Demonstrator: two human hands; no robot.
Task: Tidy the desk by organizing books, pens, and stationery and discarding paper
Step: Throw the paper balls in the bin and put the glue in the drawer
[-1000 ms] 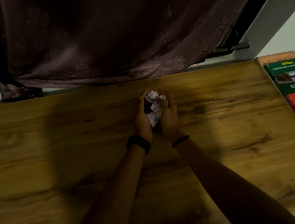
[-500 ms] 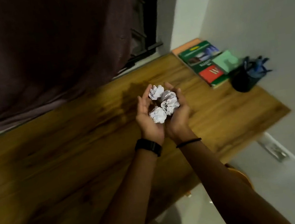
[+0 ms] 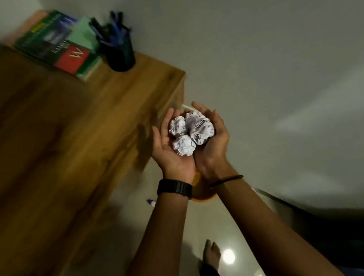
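white crumpled paper balls (image 3: 191, 132) with faint print, brown woodgrain desk (image 3: 43, 142), green-red book (image 3: 58, 47), black pen cup (image 3: 120, 54), blue pens (image 3: 112, 31), black watch (image 3: 174, 188)

Creased paper, grained wood, glossy tile.
Rough, crumpled white paper balls (image 3: 191, 133) at centre; matt, brown-grained wooden desk (image 3: 42, 138) at left; smooth, shiny floor (image 3: 215, 224) at bottom.

Setting: home study corner.
Furniture: wood-grain desk (image 3: 54, 136) set against a plain pale wall (image 3: 265, 25).
Desk contents: stacked books (image 3: 55, 45); dark pen holder (image 3: 120, 56) filled with pens (image 3: 112, 29).
Floor: glossy pale tiles (image 3: 148, 253).
Occupant: bare foot (image 3: 212, 251) on the tiles, consistent with a residence.
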